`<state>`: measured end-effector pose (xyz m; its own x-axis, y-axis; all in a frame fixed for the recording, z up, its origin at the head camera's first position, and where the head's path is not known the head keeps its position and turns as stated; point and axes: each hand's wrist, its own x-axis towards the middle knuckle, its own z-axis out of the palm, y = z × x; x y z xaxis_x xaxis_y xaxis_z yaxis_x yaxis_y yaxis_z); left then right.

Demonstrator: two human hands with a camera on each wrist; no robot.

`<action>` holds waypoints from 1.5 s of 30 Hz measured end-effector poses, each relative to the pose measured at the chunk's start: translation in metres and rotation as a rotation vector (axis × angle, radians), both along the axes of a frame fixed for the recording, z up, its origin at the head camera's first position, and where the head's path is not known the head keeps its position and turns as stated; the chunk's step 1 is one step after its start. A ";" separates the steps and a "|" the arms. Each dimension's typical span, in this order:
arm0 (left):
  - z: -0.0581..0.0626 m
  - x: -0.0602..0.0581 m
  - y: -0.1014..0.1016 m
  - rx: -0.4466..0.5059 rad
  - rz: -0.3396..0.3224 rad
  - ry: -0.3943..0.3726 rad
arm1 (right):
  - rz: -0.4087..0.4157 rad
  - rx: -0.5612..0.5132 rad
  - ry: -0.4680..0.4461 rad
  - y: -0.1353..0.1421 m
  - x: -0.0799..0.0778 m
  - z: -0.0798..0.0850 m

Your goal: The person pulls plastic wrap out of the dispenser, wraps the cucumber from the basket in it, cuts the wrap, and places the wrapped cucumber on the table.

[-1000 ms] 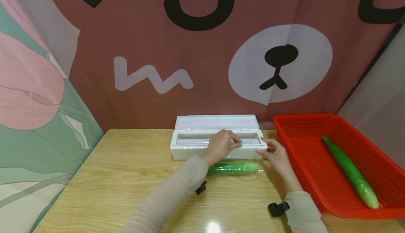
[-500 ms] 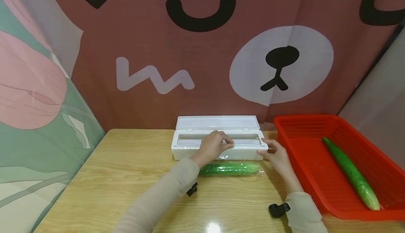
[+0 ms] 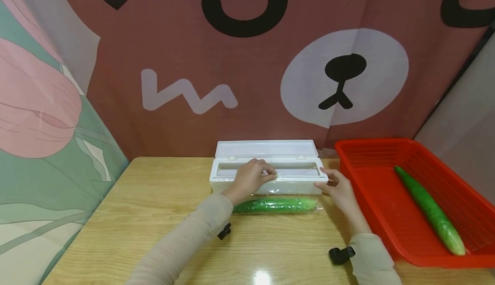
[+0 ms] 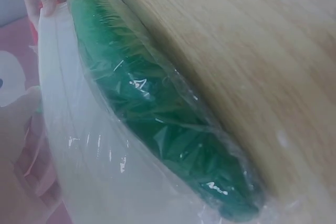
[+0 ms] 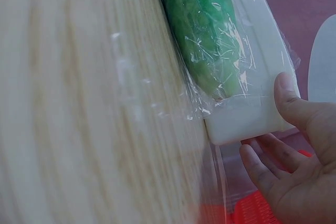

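Note:
A white cling film box point(image 3: 305, 186) stands at the back of the table with its lid point(image 3: 267, 148) raised; the film roll point(image 3: 297, 172) shows inside. My left hand point(image 3: 247, 177) pinches what looks like a small slide cutter on the box's front rim, mostly hidden by the fingertips. With thumb and fingers, my right hand point(image 3: 337, 190) grips the box's right end; the right wrist view shows the thumb point(image 5: 286, 90) on it. Clear film drapes down the box's front to a wrapped cucumber point(image 3: 276, 205) lying just before it. My left hand and wrist partly cover the cucumber's left end.
A red plastic basket point(image 3: 371, 233) stands to the right, close by my right forearm. One unwrapped cucumber point(image 3: 429, 209) lies in it. The wooden table point(image 3: 135, 216) extends left and forward of the box. A printed bear curtain point(image 3: 185, 134) hangs right behind.
My left hand has slid leftward along the box's front rim, still pinching, and more of the wrapped cucumber shows. My right hand keeps its grip on the box's end.

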<state>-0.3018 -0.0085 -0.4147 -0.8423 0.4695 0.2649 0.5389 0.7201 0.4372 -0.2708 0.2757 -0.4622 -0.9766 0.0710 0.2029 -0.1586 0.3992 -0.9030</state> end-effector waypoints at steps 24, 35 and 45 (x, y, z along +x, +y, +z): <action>-0.001 -0.001 -0.009 -0.016 -0.024 0.016 | -0.004 -0.017 -0.015 -0.002 0.004 0.003; 0.000 0.000 -0.013 -0.036 -0.025 0.021 | -0.001 -0.018 -0.012 -0.001 0.004 0.003; 0.000 0.001 -0.016 -0.028 -0.039 0.035 | 0.000 -0.019 -0.003 0.001 0.001 -0.002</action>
<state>-0.3005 -0.0245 -0.4144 -0.8137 0.5095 0.2800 0.5813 0.7098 0.3978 -0.2699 0.2769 -0.4640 -0.9771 0.0751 0.1989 -0.1560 0.3821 -0.9108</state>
